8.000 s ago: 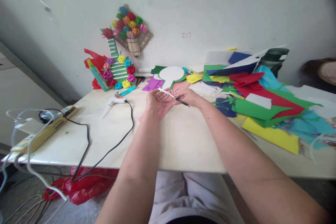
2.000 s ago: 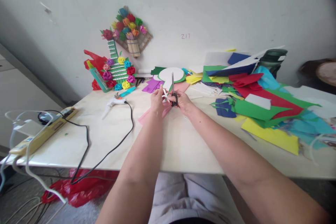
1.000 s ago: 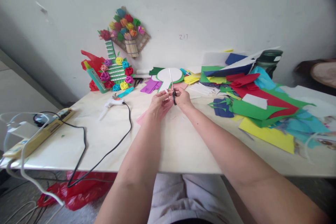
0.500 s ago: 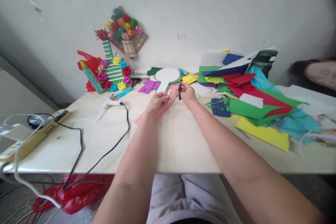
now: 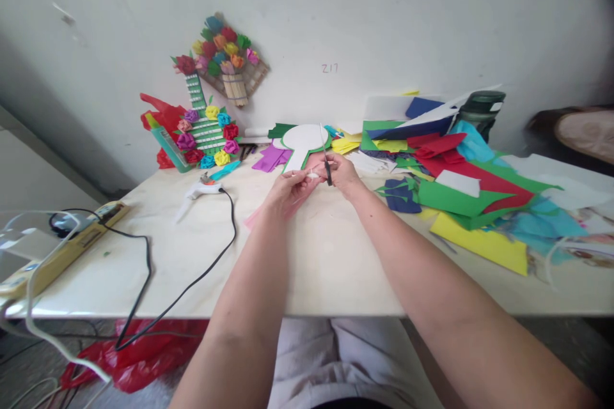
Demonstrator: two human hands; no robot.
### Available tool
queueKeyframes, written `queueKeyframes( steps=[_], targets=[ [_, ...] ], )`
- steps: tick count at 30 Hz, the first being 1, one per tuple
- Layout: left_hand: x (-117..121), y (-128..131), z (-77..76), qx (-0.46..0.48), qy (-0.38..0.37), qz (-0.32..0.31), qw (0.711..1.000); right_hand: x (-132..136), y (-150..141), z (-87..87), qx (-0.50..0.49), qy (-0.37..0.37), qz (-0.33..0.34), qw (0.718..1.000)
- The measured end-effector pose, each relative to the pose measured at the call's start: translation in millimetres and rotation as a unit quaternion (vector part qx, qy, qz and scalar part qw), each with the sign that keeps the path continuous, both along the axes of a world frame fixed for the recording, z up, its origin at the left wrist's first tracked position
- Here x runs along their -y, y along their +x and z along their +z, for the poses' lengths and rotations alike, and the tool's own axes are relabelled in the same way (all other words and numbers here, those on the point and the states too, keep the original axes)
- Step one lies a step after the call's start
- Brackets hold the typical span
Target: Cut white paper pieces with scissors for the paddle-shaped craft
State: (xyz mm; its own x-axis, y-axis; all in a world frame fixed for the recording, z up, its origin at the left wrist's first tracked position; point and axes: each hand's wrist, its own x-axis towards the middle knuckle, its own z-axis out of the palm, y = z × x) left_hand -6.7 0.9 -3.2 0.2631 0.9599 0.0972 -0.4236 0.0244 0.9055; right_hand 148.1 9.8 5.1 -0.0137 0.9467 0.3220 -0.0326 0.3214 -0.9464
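Observation:
My left hand [image 5: 288, 188] pinches a small piece of white paper [image 5: 313, 174] above the table. The fingertips of my right hand [image 5: 344, 174] are close to that paper too; whether they touch it I cannot make out. Scissors [image 5: 328, 169] with black handles hang in my right hand, blades pointing away from me. Beneath my left hand lies a sheet of pink paper [image 5: 296, 203], partly covered. Just beyond my hands a white round shape with a handle and green edging [image 5: 303, 138] lies flat.
White strips [image 5: 371, 163] and a heap of coloured paper [image 5: 460, 188] cover the right side. At left are a hot glue gun [image 5: 199, 190] with a black cord, a power strip [image 5: 91, 236], a glue bottle [image 5: 167, 144] and a flower-decorated guitar shape [image 5: 211, 128].
Eight seconds ago the scissors lay across a long white strip; since then they have swung to point away. The white piece is now smaller, and my hands have come back together around it.

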Motion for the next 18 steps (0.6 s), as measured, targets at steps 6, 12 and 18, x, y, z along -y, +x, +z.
queueKeyframes(
  steps=[6, 12, 18],
  targets=[
    [-2.9, 2.0, -3.5, 0.041, 0.011, 0.036, 0.998, 3.5, -9.8, -0.5, -0.01, -0.022, -0.007, 1.0],
    [-4.4, 0.1, -6.5, 0.021, 0.014, 0.074, 0.997, 3.5, -11.9, -3.1, 0.001, -0.011, 0.026, 1.0],
    [-6.1, -5.4, -4.9, 0.015, 0.004, 0.1, 0.995, -4.2, -4.1, -10.7, 0.114, 0.002, 0.034, 0.993]
  ],
)
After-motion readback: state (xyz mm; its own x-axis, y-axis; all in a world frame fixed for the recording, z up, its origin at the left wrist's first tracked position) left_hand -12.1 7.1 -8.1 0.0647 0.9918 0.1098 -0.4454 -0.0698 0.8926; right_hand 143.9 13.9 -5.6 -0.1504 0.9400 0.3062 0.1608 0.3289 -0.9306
